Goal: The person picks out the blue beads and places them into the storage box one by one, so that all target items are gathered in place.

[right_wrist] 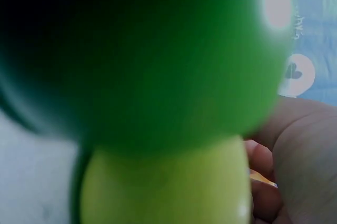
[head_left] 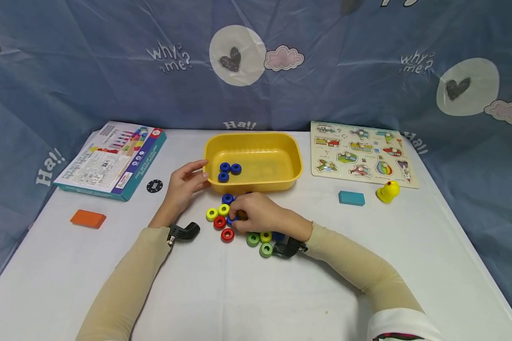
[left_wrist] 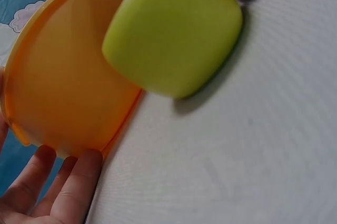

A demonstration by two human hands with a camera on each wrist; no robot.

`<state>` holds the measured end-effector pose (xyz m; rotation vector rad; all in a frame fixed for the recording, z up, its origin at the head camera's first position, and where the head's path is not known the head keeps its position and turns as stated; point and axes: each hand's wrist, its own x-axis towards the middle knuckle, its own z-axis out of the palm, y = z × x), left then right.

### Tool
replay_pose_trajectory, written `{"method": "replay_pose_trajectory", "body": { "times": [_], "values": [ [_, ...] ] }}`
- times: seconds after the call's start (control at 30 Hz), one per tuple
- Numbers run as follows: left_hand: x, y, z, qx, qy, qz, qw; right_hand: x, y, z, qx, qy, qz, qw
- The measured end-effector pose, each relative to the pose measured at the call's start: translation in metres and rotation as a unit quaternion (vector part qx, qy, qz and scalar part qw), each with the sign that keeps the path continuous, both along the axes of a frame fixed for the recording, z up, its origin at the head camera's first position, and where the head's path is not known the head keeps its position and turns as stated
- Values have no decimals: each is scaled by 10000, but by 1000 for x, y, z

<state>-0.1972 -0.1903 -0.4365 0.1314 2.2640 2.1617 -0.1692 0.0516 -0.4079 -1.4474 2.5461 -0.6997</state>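
A yellow plastic tub (head_left: 256, 185) has three blue rings (head_left: 236, 169) inside at its left. My left hand (head_left: 187, 185) rests its fingertips against the tub's left end; the left wrist view shows those fingers (left_wrist: 79, 182) fairly straight along the wall. In front of the tub lies a cluster of small beads: yellow rings (head_left: 212, 218), red rings (head_left: 227, 231), green rings (head_left: 266, 255) and blue ones. Over this cluster, my right hand (head_left: 258, 212) pinches a blue ring (head_left: 230, 222) between thumb and forefinger. It hides part of the cluster.
At the left are a toy box (head_left: 106, 161), a black chip (head_left: 154, 186) and an orange block (head_left: 88, 218). On the right lie a wooden puzzle board (head_left: 345, 173), a teal block (head_left: 352, 198) and a yellow toy duck (head_left: 388, 192). A printed blue cloth (head_left: 307, 94) hangs behind.
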Motion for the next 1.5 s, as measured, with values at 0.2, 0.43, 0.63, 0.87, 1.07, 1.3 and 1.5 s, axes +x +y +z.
{"method": "replay_pose_trajectory", "body": {
  "times": [0.2,0.43,0.63,0.87,1.07,1.3,1.5],
  "values": [
    [0,-1,3,-23,17,21,10000,-2,-1,1,-56,-60,17,10000],
    [-2,-3,4,-77,35,84,9999,-9,3,16,-398,-311,1,9987],
    [-3,-4,3,-135,32,51,9999,-31,12,46,-1098,-272,-341,9930],
    [-1,-4,2,-143,-13,47,9999,-76,15,57,-886,-594,-1194,9871],
    [1,-3,-1,-61,-21,51,10000,-108,8,42,-525,-895,-1769,9787],
    [1,-1,-1,-19,22,12,10000,-121,-2,28,82,-1084,-2002,9737],
    [0,0,-2,-81,77,38,9999,-121,-3,23,210,-1313,-2080,9691]
  ]
}}
